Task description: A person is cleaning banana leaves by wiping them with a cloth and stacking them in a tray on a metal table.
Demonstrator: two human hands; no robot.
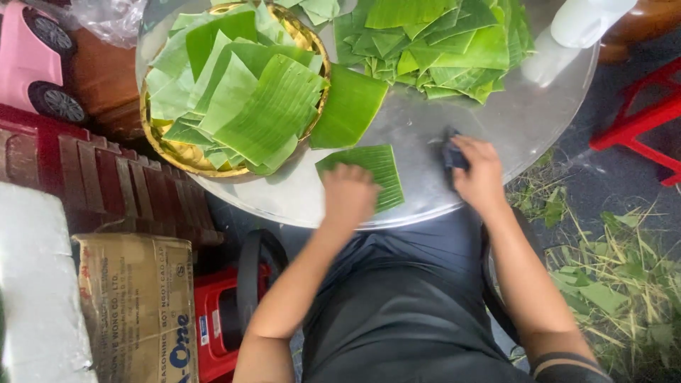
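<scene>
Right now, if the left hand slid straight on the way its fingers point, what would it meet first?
The left hand rests on a cut leaf piece. Straight ahead, the first thing looks like the larger loose leaf leaning against the gold tray, though depth is unclear.

Lying flat near the round metal table's (pixel 525 120) front edge, a green ribbed banana leaf piece (pixel 376 170), beside a dark cloth (pixel 450 152) bunched on the metal.

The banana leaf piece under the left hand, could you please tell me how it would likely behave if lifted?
The leaf piece looks thin and flat, so probably light and floppy. Its fine ribs suggest it may tear along them. On the smooth metal table, it would likely slide if the left hand pushes.
</scene>
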